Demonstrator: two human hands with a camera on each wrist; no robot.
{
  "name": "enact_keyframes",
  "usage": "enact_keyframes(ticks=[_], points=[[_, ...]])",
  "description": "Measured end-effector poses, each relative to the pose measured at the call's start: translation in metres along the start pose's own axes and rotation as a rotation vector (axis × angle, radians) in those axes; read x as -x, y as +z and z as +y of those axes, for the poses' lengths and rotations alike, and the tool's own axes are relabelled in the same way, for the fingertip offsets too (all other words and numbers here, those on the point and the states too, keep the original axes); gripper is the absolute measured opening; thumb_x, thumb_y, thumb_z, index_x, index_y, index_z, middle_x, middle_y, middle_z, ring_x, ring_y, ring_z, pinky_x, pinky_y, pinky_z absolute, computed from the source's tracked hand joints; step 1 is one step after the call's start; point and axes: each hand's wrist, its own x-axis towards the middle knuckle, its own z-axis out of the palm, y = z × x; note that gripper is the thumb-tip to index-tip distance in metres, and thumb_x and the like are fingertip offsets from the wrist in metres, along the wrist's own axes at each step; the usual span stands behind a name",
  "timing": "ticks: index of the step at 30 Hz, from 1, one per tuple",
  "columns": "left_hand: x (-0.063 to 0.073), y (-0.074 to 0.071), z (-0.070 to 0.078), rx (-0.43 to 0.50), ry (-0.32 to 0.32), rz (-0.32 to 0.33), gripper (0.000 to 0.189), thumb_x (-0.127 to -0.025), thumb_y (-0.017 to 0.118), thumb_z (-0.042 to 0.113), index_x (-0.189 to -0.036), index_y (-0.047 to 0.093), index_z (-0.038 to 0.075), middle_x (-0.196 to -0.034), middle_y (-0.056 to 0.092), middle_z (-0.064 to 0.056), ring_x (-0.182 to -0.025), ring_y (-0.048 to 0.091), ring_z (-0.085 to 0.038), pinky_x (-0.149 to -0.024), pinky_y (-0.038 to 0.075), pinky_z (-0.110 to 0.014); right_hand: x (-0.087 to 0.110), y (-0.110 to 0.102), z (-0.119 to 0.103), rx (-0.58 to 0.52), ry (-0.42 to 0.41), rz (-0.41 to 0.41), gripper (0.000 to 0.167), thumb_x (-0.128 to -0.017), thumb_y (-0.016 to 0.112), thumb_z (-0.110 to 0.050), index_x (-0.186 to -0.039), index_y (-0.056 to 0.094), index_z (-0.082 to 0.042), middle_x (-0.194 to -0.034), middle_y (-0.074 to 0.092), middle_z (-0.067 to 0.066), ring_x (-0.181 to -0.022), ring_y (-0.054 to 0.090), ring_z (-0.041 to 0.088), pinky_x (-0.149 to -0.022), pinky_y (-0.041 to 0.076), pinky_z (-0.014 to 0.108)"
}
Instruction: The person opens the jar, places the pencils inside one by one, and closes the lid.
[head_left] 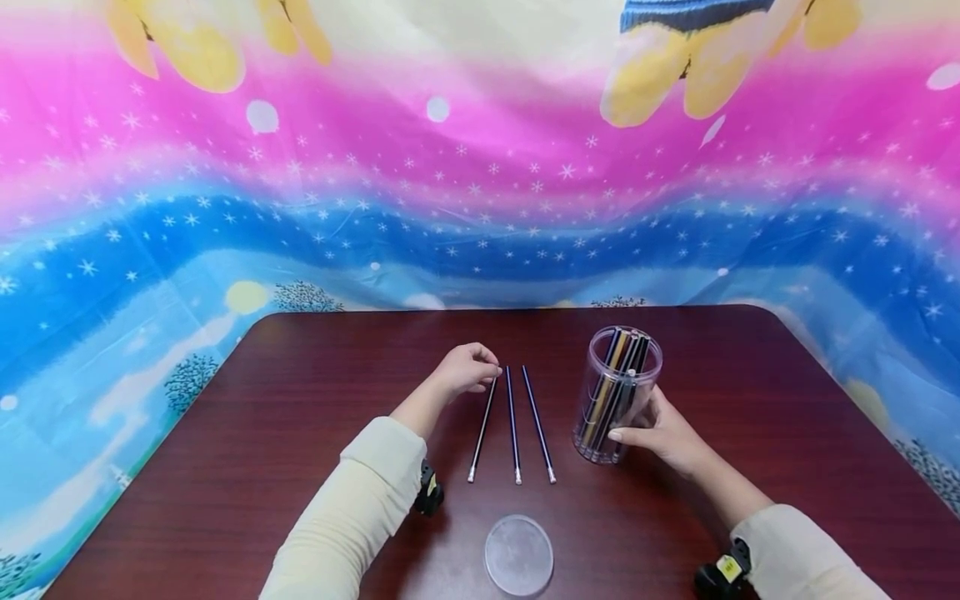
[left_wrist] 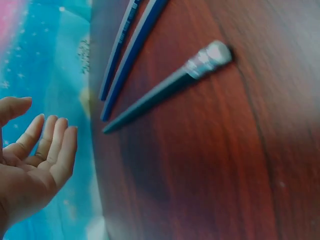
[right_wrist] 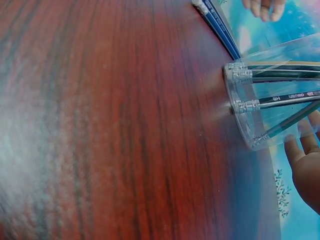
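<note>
Plastic jar (head_left: 598,371) in right hand (head_left: 666,435)

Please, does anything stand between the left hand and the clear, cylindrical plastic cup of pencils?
Two slim dark-blue pencils lie flat between the left hand and the cup; nothing taller is visible there.

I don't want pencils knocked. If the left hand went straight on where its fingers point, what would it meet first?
Probably the middle pencil, its far end just beyond the left hand in the head view. The hand's height is unclear, so it might pass over.
</note>
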Motion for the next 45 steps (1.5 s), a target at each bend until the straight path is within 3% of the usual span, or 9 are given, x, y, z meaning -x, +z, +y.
enact_keyframes(ticks=[6, 13, 19, 21, 26, 29, 33, 38, 45], points=[[-0.001, -0.005, -0.015, -0.085, -0.039, 0.015, 0.012, -0.078, 0.059, 0.006, -0.087, 0.053, 0.001, -0.081, 0.053, -0.007, -0.075, 0.052, -0.019, -0.069, 0.048, -0.035, -0.001, 0.000, -0.001, 0.012, 0.000, 0.002, 0.078, -0.073, 0.065, -0.001, -0.133, 0.014, -0.003, -0.124, 0.036, 0.026, -0.100, 0.047, 0.001, -0.079, 0.040, 0.018], [-0.005, -0.005, -0.033, -0.117, -0.100, 0.001, 0.012, -0.077, 0.060, 0.005, -0.084, 0.051, 0.001, -0.074, 0.049, -0.006, -0.065, 0.049, -0.016, -0.065, 0.048, -0.033, -0.002, 0.002, 0.003, -0.010, -0.036, -0.011, 0.076, -0.073, 0.064, 0.001, -0.132, 0.017, -0.006, -0.120, 0.044, 0.012, -0.101, 0.048, 0.005, -0.080, 0.041, 0.020], [-0.009, -0.001, -0.041, -0.196, -0.108, 0.013, 0.014, -0.076, 0.061, 0.006, -0.081, 0.050, 0.001, -0.078, 0.048, -0.007, -0.066, 0.048, -0.016, -0.063, 0.047, -0.030, -0.002, 0.003, 0.006, -0.010, -0.037, -0.013, 0.077, -0.073, 0.064, 0.001, -0.133, 0.016, -0.008, -0.121, 0.043, 0.012, -0.103, 0.048, 0.005, -0.081, 0.040, 0.019], [-0.009, 0.001, -0.042, -0.281, -0.094, 0.011, 0.016, -0.076, 0.063, 0.010, -0.071, 0.049, 0.004, -0.069, 0.048, -0.004, -0.059, 0.047, -0.014, -0.056, 0.045, -0.026, -0.001, 0.003, 0.006, -0.008, -0.038, -0.013, 0.077, -0.073, 0.064, 0.001, -0.133, 0.016, -0.007, -0.121, 0.044, 0.009, -0.103, 0.048, 0.004, -0.081, 0.040, 0.019], [-0.009, 0.003, -0.038, -0.516, -0.064, -0.013, 0.042, -0.077, 0.064, 0.023, -0.045, 0.037, 0.014, -0.042, 0.035, 0.003, -0.040, 0.035, -0.011, -0.040, 0.031, -0.023, 0.000, 0.003, 0.007, -0.012, -0.045, -0.015, 0.077, -0.073, 0.064, 0.002, -0.132, 0.017, -0.006, -0.118, 0.046, 0.004, -0.102, 0.048, 0.004, -0.081, 0.040, 0.019], [-0.011, 0.005, -0.036, -0.611, -0.059, -0.010, 0.047, -0.076, 0.065, 0.029, -0.042, 0.037, 0.014, -0.040, 0.034, 0.003, -0.038, 0.034, -0.011, -0.040, 0.030, -0.023, 0.000, 0.002, 0.006, -0.008, -0.040, -0.015, 0.076, -0.073, 0.064, 0.001, -0.132, 0.017, -0.005, -0.118, 0.046, 0.004, -0.101, 0.049, 0.005, -0.080, 0.041, 0.020], [-0.014, 0.009, -0.032, -0.724, -0.050, 0.007, 0.039, -0.075, 0.065, 0.032, -0.048, 0.046, 0.011, -0.046, 0.041, 0.001, -0.045, 0.039, -0.013, -0.045, 0.033, -0.024, 0.001, 0.001, 0.005, -0.009, -0.028, -0.009, 0.076, -0.073, 0.064, 0.002, -0.132, 0.017, -0.006, -0.116, 0.047, 0.001, -0.100, 0.049, 0.005, -0.079, 0.041, 0.020], [-0.016, 0.011, -0.029, -0.784, -0.074, 0.016, 0.030, -0.079, 0.062, 0.029, -0.059, 0.054, 0.007, -0.058, 0.050, -0.003, -0.053, 0.043, -0.016, -0.051, 0.037, -0.026, 0.001, 0.000, 0.003, -0.006, -0.024, -0.011, 0.075, -0.074, 0.063, 0.002, -0.132, 0.017, -0.007, -0.118, 0.046, 0.003, -0.101, 0.048, 0.005, -0.080, 0.041, 0.020], [-0.021, 0.009, -0.030, -0.817, -0.069, 0.013, 0.031, -0.081, 0.056, 0.023, -0.055, 0.051, 0.008, -0.059, 0.048, -0.003, -0.053, 0.043, -0.016, -0.052, 0.038, -0.024, 0.000, -0.001, 0.001, 0.000, -0.017, -0.015, 0.076, -0.075, 0.062, 0.002, -0.133, 0.015, -0.009, -0.123, 0.040, 0.015, -0.102, 0.047, 0.004, -0.080, 0.040, 0.020]])
